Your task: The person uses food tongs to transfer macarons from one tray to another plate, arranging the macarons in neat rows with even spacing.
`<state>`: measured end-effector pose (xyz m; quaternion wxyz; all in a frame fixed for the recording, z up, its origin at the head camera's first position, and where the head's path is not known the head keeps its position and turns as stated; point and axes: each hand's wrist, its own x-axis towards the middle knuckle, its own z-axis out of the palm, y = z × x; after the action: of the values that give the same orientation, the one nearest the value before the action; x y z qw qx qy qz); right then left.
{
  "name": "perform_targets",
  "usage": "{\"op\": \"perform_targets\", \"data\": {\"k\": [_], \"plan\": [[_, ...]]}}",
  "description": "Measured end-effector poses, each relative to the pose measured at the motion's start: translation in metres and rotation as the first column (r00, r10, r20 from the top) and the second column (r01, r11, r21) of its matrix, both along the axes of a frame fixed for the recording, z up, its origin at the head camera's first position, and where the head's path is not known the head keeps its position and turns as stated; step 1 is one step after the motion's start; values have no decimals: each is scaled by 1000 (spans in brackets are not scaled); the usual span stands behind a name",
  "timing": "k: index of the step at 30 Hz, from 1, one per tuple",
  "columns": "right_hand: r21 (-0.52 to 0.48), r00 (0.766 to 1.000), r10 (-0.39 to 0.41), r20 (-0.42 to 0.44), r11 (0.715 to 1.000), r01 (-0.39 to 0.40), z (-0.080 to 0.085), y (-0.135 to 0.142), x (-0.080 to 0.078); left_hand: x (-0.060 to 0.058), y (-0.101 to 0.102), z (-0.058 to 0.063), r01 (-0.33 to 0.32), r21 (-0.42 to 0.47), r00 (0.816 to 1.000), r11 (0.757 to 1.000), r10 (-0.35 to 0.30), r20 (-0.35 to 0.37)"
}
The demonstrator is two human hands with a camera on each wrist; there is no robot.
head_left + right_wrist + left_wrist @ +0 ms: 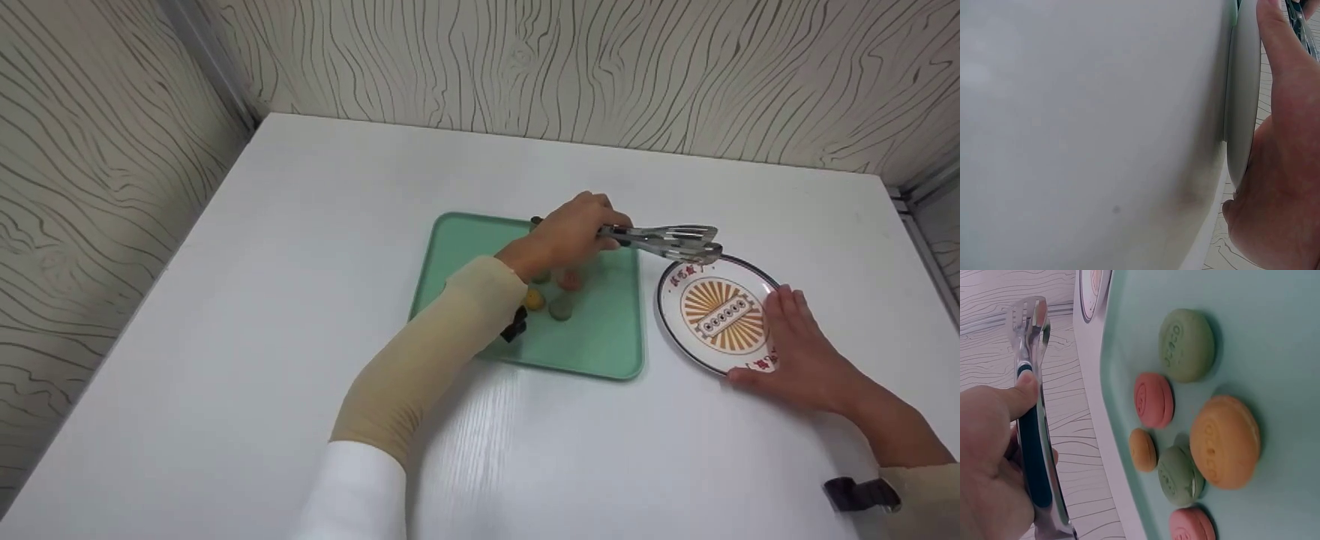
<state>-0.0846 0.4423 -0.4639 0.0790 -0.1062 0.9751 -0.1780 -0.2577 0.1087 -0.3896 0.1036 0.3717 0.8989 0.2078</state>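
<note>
My left hand [571, 231] grips metal serving tongs [670, 241] by their dark handle, above the far part of a green tray [600, 349]. The tongs' ends point right, over the far rim of a round white plate [676, 319]. In the left wrist view the tongs hold nothing. Several macarons lie on the tray, among them a green macaron [1186, 345], a pink macaron [1153, 400] and an orange macaron [1225, 442]; my left arm hides some in the head view. My right hand [806, 356] rests against the plate's near-right rim, fingers extended and thumb spread.
The tray and plate sit side by side on a white table [247, 315], a narrow gap between them. Wood-pattern walls [517, 67] rise behind the table and at its left. Black straps [859, 495] show at my wrists.
</note>
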Motion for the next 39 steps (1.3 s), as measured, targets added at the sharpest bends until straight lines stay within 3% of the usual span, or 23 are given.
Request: {"op": "perform_targets", "data": {"k": [4,16,22,39], "plan": [[8,1000,0,3,1000,0,1,0,0,3,12,1,-24,-16,999,1000,24,26],[5,1000,17,-12,1000,-17,0,1,-2,10,43,-1,-7,-113,1000,994,4,-30],[7,1000,11,-3,1000,-11,0,1,-2,13,57,-1,-7,-148,1000,989,3,-25],[-2,1000,-8,27,1000,8,0,0,-4,21,90,-11,-73,-211,997,975,75,-1]]}}
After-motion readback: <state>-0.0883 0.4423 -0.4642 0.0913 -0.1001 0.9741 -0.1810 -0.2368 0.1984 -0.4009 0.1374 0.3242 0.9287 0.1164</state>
